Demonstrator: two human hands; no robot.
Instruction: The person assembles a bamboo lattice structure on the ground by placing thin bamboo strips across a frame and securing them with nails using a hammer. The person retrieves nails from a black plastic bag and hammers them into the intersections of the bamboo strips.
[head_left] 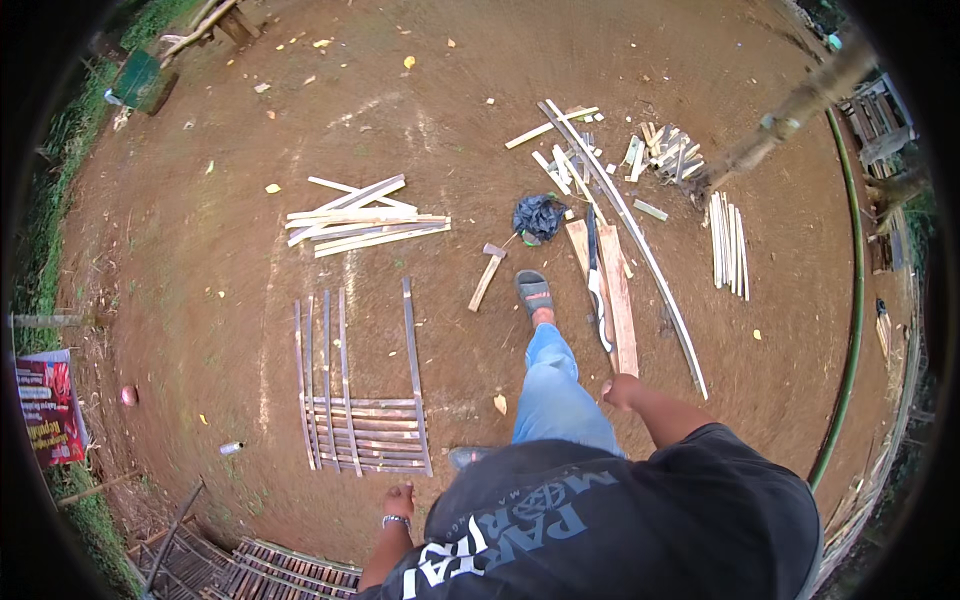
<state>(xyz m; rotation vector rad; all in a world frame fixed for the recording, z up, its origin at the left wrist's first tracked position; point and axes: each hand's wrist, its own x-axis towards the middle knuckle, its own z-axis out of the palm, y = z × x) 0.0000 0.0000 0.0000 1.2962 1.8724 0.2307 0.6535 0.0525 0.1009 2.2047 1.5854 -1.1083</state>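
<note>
My left hand (398, 500), a bracelet on its wrist, hangs low with its fingers curled and nothing visible in them. Just ahead of it on the ground lies a lattice of bamboo slats (375, 430), its long strips crossed by several shorter ones at the near end. My right hand (622, 391) is closed, and nothing shows in it. It overlaps the near end of a wooden plank (621, 310) in the picture; whether they touch I cannot tell. On the planks rests a long tool with a white handle and a dark blade or sheath (600, 290).
A hatchet (490, 270) and a black plastic bag (538, 218) lie by my forward foot. Slat piles (365, 220), cut sticks (730, 245), and a long curved bamboo strip (640, 235) are on the dirt. A tree trunk (770, 135) stands at the right. A bottle (231, 448) lies left.
</note>
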